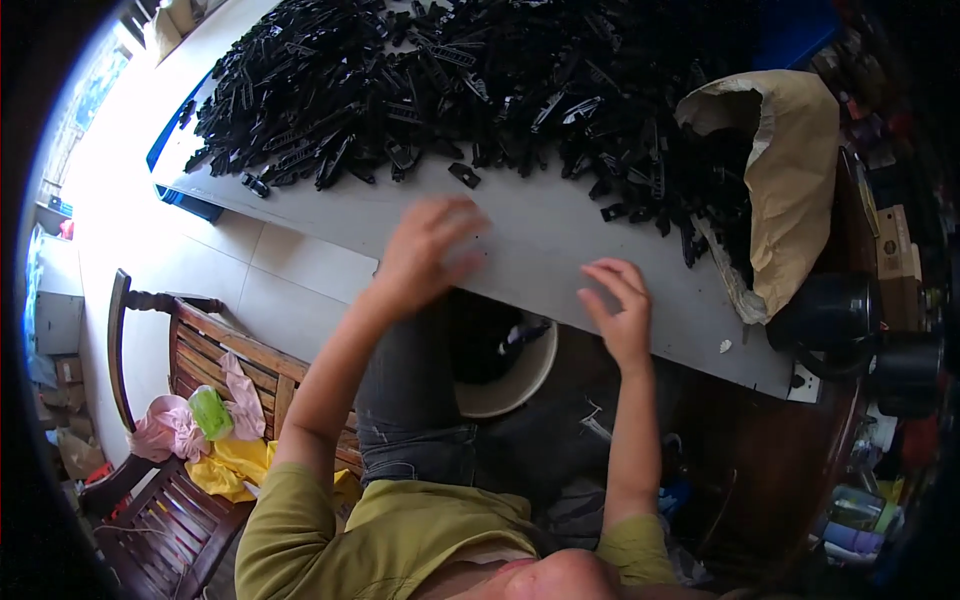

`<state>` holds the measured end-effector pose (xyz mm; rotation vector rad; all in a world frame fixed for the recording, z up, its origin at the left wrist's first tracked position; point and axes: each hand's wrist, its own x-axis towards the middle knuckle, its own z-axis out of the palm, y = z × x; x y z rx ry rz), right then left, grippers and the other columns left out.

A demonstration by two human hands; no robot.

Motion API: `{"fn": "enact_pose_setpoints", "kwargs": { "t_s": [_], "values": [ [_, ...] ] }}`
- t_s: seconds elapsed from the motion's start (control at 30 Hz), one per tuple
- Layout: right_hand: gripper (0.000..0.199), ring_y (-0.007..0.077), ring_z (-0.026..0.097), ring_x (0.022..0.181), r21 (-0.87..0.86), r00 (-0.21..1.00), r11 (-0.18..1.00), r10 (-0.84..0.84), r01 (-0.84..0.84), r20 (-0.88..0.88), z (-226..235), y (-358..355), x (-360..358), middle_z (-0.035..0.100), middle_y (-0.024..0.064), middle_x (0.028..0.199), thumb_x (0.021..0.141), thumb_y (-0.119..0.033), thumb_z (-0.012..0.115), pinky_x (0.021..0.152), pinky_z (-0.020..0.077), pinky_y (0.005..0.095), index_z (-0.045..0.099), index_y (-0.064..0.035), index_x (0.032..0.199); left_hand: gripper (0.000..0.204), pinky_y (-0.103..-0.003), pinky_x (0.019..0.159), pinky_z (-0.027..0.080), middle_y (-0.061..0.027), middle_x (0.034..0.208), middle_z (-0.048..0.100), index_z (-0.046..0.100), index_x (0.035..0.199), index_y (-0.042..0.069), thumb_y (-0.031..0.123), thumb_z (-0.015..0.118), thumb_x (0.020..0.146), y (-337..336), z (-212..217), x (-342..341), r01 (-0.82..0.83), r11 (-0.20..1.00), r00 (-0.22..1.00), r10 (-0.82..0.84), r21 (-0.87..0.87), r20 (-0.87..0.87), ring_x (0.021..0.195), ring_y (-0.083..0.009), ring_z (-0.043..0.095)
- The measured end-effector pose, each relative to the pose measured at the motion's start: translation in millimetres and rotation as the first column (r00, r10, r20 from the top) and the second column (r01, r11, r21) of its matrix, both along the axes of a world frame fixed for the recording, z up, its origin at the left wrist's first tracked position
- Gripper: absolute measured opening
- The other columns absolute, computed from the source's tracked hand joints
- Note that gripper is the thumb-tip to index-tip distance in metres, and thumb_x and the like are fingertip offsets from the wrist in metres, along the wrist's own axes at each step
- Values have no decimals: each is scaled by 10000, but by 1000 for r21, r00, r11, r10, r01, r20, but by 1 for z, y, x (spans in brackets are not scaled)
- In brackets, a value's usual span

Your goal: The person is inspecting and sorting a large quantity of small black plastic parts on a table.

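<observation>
A large heap of black plastic parts [430,90], many of them long and slotted, covers the far side of the grey-white tabletop [520,215]. My left hand [425,250] is over the table's near edge, slightly blurred, with fingers and thumb apart and nothing visible in it. Farther right, my right hand [622,310] is also open, thumb apart from the fingers, near the same edge. One loose black part [464,175] lies just beyond my left hand. Below the edge, a pale-rimmed bucket [515,402] between the two hands has dark contents that I cannot make out clearly.
A brown paper sack [800,190] lies open at the heap's right end, with black parts at its mouth. Black containers [830,315] stand beside the table's right corner. At the left is a wooden bench [285,385] with pink and yellow cloths [235,465].
</observation>
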<state>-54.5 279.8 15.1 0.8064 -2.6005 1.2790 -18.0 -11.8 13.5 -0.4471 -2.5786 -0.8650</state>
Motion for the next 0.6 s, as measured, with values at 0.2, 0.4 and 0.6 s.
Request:
{"fn": "enact_pose_setpoints", "kwargs": {
  "t_s": [0.2, 0.4, 0.6],
  "values": [
    [177, 152, 596, 925, -157, 871, 867, -487, 473, -63, -13, 46, -30, 606, 78, 1093, 872, -65, 652, 724, 484, 254, 699, -33, 1039, 545, -421, 989, 427, -127, 1306, 483, 546, 1261, 124, 28, 677, 741, -48, -8, -30, -534, 806, 844, 486, -255, -229, 1202, -333, 460],
    [297, 206, 591, 863, -44, 799, 806, -590, 590, -113, -26, 76, -70, 538, 88, 1113, 863, -98, 662, 712, 504, 335, 626, -60, 1156, 370, -399, 888, 492, -142, 1291, 486, 600, 1110, 71, -5, 646, 750, -36, -21, -23, -447, 886, 892, 432, -119, -131, 1132, -320, 504],
    [214, 307, 559, 971, 60, 823, 825, -549, 562, -147, -35, 58, -72, 521, 126, 1099, 793, -40, 696, 750, 505, 354, 604, -30, 985, 270, -394, 844, 500, -159, 1169, 549, 610, 1004, 26, -28, 680, 749, 6, -20, -10, -303, 950, 939, 310, 70, -148, 1044, -344, 578]
  ]
}}
